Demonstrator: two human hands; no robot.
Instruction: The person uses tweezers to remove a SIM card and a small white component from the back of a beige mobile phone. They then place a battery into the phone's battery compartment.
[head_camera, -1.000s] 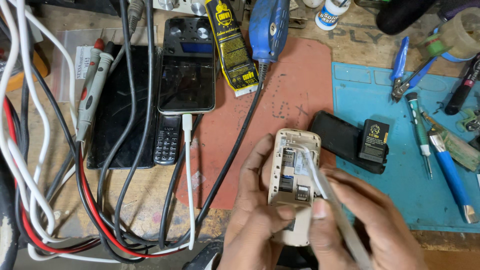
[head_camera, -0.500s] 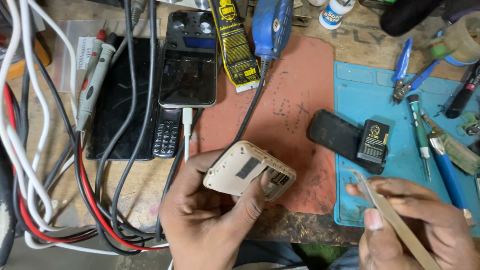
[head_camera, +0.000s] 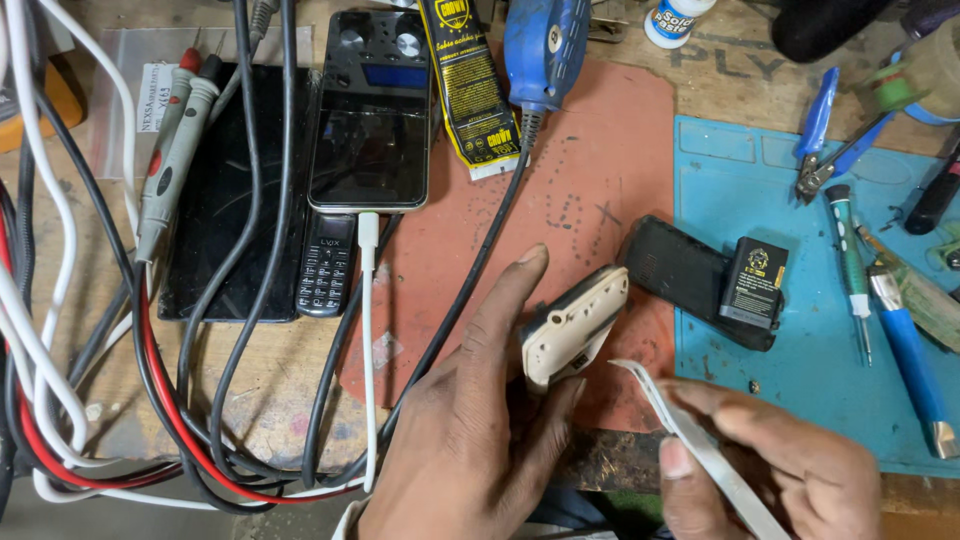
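tilting phone (head_camera: 573, 325) edge-on since 0.5 s ago, tweezers (head_camera: 690, 445) closer.

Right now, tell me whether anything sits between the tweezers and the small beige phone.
Nothing visible does. The left hand holds the beige phone on edge above the red mat; the tweezers in the right hand point at its lower end across an open gap.

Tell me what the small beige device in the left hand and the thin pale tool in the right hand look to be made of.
The small beige device looks like moulded matt plastic: rounded corners, dull even colour. The thin pale tool, apparently tweezers, looks like bare metal with a satin sheen, though pale plastic cannot be ruled out.
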